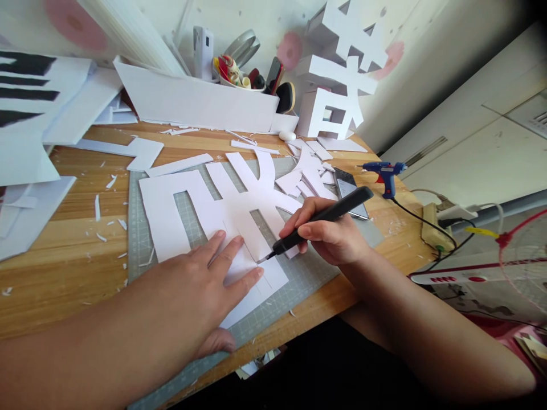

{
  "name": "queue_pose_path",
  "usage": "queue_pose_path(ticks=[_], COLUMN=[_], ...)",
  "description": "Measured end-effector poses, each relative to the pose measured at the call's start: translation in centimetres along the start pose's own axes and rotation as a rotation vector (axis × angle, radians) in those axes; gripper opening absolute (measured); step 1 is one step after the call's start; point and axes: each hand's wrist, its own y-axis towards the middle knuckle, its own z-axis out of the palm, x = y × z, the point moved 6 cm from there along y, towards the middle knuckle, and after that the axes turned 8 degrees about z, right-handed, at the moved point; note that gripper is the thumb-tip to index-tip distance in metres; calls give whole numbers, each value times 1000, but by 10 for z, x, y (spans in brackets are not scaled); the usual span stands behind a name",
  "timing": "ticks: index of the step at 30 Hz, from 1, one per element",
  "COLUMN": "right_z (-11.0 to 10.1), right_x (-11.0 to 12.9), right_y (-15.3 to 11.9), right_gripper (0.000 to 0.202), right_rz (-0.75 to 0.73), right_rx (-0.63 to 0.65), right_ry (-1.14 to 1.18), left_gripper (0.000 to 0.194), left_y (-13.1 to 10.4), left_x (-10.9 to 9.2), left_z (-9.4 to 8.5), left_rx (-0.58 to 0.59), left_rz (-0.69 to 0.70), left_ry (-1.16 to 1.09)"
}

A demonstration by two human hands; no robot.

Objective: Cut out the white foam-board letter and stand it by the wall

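Note:
My right hand (pixel 327 230) grips a black craft knife (pixel 327 219), its thin blade tip touching a white foam board (pixel 231 210) near a drawn line. The board is cut into a character-like shape with several slots and prongs. My left hand (pixel 213 279) lies flat on the board's near left part, fingers spread, just left of the blade tip. Its thumb rests by the near edge. Under the board is a grey cutting mat (pixel 141 228) with grid lines.
White offcuts (pixel 307 171) and a phone (pixel 348 191) lie right of the board. A blue glue gun (pixel 387 173) stands near a power strip (pixel 438 228). Behind are a pen holder (pixel 241 85) and white block characters (pixel 333 114). Foam sheets (pixel 25 216) lie left.

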Motion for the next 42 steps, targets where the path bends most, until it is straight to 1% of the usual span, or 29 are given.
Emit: queue_pose_path(ticks=[2,4,8,10,13,17,18,20,22,24,26,28,30,33,35,37,39,42], right_z=[-2,-4,-9,-12,-15,-16,-15,-15,-16,-16,-14,-10,-6,0,4,6,6,8], right_x=[1,3,7,9,11,13,14,20,29,36,37,33,28,22,20,19,18,16], right_y=[-1,-1,-3,-4,-4,-6,-7,-12,-21,-30,-35,-36,-35,-33,-32,-32,-31,-27], right_gripper=[13,13,13,12,11,11,12,13,13,12,16,23,28,32,30,26,24,28], right_rz=[7,19,33,23,4,-24,-40,-104,-207,-301,-345,-361,-372,-403,-427,-434,-417,-373], right_rx=[-39,-75,-123,-139,-161,-177,-181,-220,-296,-351,-354,-343,-341,-331,-330,-349,-386,-426], right_ry=[-10,-14,-24,-38,-45,-40,-39,-31,-34,-70,-139,-218,-288,-365,-407,-389,-302,-180], left_gripper=[81,76,72,71,71,68,68,69,66,62,54,48,51,63,59,54,50,46], left_y=[-3,-3,1,2,3,2,1,0,-1,-2,-3,-5,-7,-11,-11,-8,-5,-3], left_x=[0,-1,-1,-1,-2,-3,-2,-1,0,2,5,5,5,0,-7,-15,-20,-21], left_z=[-2,-2,-1,-2,-6,-3,-4,-7,-8,-7,-10,-17,-22,-24,-24,-25,-26,-27], left_rx=[-80,-83,77,104,42,53,34,-45,-73,-35,-2,6,50,160,184,150,99,14], left_rz=[36,46,-30,-57,-47,-32,-39,-46,-43,-45,-55,-82,-154,-269,-258,-199,-155,-147], left_ry=[11,6,-24,-41,-40,-56,-58,-52,-54,-72,-90,-82,-52,-19,-8,7,14,37])
